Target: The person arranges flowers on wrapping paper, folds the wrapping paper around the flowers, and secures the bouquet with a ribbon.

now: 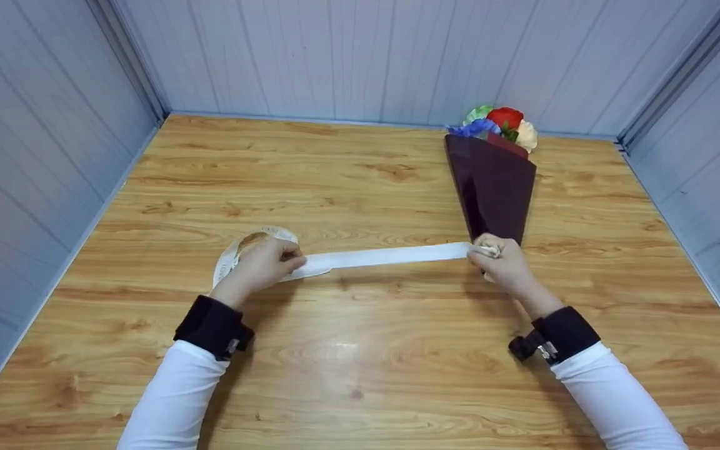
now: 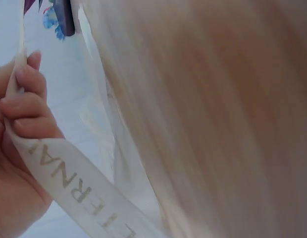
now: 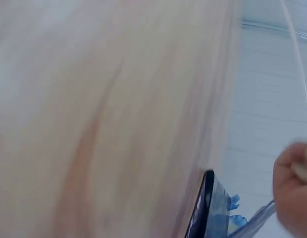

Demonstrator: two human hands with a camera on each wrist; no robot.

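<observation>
A white ribbon [image 1: 391, 256] runs taut between the two hands. My left hand [image 1: 266, 265] pinches it near its left part; the left wrist view shows the ribbon [image 2: 86, 191] passing between thumb and fingers, with gold capital letters printed below them. Loose loops of ribbon [image 1: 229, 259] lie behind and left of that hand. The right hand [image 1: 504, 265] grips the other end, and a bunched bit of it sticks out past the fingers. In the right wrist view the right hand [image 3: 294, 191] shows only partly, at the right edge.
A bouquet in dark maroon wrapping [image 1: 497, 187] lies behind the right hand, its lower tip overlapped by that hand. Its red, blue, cream and green flowers [image 1: 504, 122] point to the back wall. Pale panel walls [image 1: 360, 62] enclose the wooden table [image 1: 347, 362] at back and sides.
</observation>
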